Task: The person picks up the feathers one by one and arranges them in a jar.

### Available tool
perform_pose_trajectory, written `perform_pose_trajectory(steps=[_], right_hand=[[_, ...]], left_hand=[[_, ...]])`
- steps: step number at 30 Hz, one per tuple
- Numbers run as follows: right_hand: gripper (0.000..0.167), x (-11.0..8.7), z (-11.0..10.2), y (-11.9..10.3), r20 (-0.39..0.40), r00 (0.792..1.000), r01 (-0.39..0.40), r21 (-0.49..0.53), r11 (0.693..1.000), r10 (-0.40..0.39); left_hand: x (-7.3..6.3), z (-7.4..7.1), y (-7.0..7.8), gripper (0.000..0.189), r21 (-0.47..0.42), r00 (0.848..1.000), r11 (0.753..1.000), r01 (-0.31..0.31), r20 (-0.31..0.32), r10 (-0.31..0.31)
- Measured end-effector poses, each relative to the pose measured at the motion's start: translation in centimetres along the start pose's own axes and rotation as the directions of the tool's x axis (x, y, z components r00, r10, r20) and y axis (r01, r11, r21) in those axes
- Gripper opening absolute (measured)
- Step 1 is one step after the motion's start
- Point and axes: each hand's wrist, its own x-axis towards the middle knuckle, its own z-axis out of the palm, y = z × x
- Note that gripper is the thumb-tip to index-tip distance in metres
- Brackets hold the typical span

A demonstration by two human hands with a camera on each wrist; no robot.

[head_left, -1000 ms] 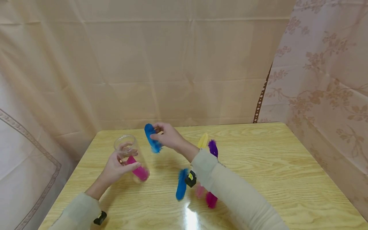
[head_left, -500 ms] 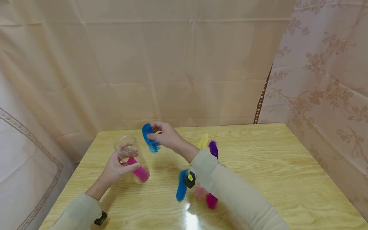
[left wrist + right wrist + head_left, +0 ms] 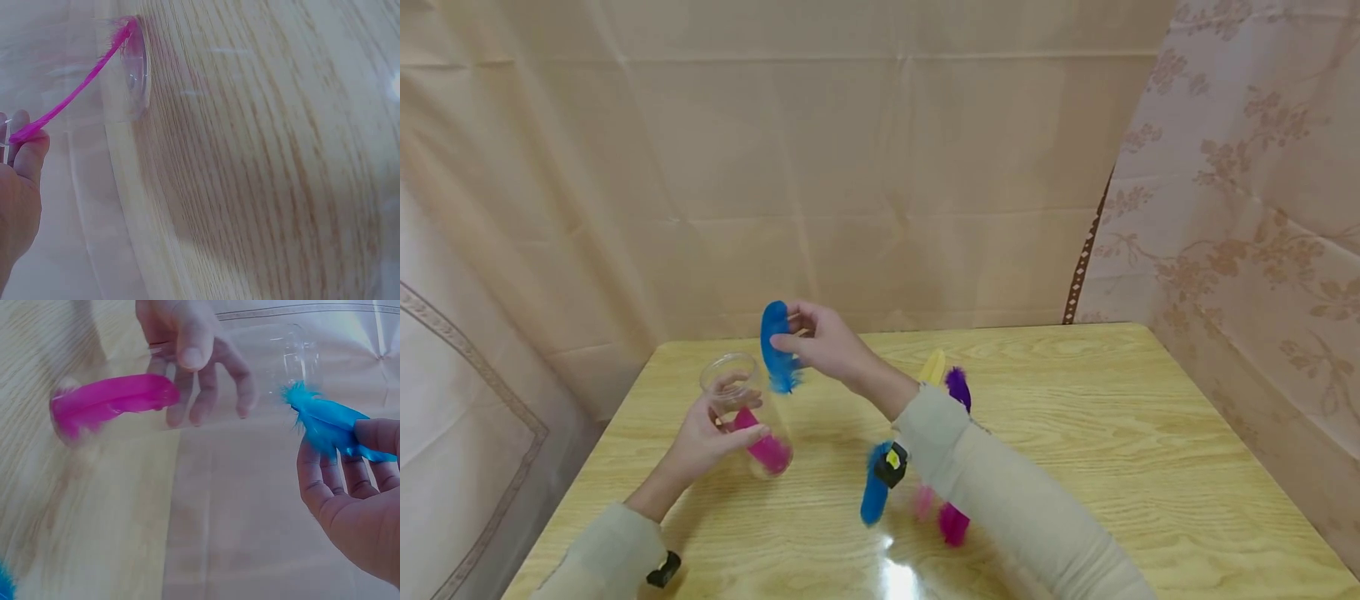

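My left hand [image 3: 703,437] grips a clear cylindrical jar [image 3: 730,367] round its side, thumb in front and fingers behind. The jar leans a little, its mouth up and to the left. Inside lies a magenta feather [image 3: 115,400], which reaches down to the jar's bottom. Pinched between thumb and fingers of my right hand [image 3: 827,342] is a blue feather [image 3: 775,342], its fluffy end pointing down. In the right wrist view that fluffy end [image 3: 303,397] is right by the jar's rim; whether they touch I cannot tell.
On the wooden table [image 3: 1112,433] lie a second blue feather [image 3: 874,492], a yellow feather [image 3: 932,367], a purple feather [image 3: 957,385], a pink feather [image 3: 922,502] and another magenta feather [image 3: 953,525], some partly hidden under my right sleeve. Curtains hang behind the table.
My right hand has moved left and slightly up with the blue feather, closer to the jar's mouth. The feather has turned more upright. My left hand and the jar have stayed nearly still.
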Motion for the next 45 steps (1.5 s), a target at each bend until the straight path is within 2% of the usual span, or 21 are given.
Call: perform_pose_trajectory(steps=[5,9,15,21,25,35,38,42,45], right_hand=[[0.034,0.5,0.5,-1.3,0.004,0.998,0.066,0.0,0.998,-0.066],[0.025,0.7,1.0,-2.2,0.015,0.993,0.116,-0.036,0.993,-0.115],[0.018,0.8,1.9,-3.2,0.035,0.985,0.171,-0.034,0.985,-0.17],[0.016,0.9,2.4,-3.9,0.044,0.979,0.203,-0.042,0.978,-0.201],[0.016,0.9,2.6,-4.1,0.024,0.972,0.234,-0.044,0.971,-0.233],[0.02,1.0,3.1,-4.1,0.01,0.945,0.327,-0.075,0.942,-0.327],[0.02,1.0,3.4,-4.1,-0.001,0.938,0.346,-0.071,0.936,-0.347],[0.02,1.1,3.9,-3.9,0.027,0.936,0.352,-0.084,0.932,-0.351],[0.021,0.9,4.1,-3.7,0.061,0.939,0.344,-0.114,0.932,-0.339]], left_hand=[[0.1,-0.1,0.1,0.07,0.007,1.0,1.0,0.007,0.005,-0.007],[0.1,-0.2,0.0,0.071,0.0,1.0,1.0,0.014,0.004,-0.014],[0.0,-0.2,-0.1,0.073,0.004,1.0,1.0,0.014,0.001,-0.014],[0.1,-0.2,0.0,0.061,-0.003,1.0,1.0,0.015,0.006,-0.015],[0.2,-0.2,0.1,0.057,0.002,1.0,1.0,0.006,0.008,-0.006],[0.1,-0.1,0.0,0.066,-0.007,1.0,1.0,0.009,0.017,-0.008],[0.2,-0.1,0.0,0.059,0.005,1.0,1.0,-0.004,0.011,0.004],[0.1,-0.1,0.2,0.051,0.02,1.0,1.0,0.016,0.001,-0.016],[-0.1,-0.1,0.3,0.053,0.018,1.0,0.999,0.029,0.01,-0.029]])
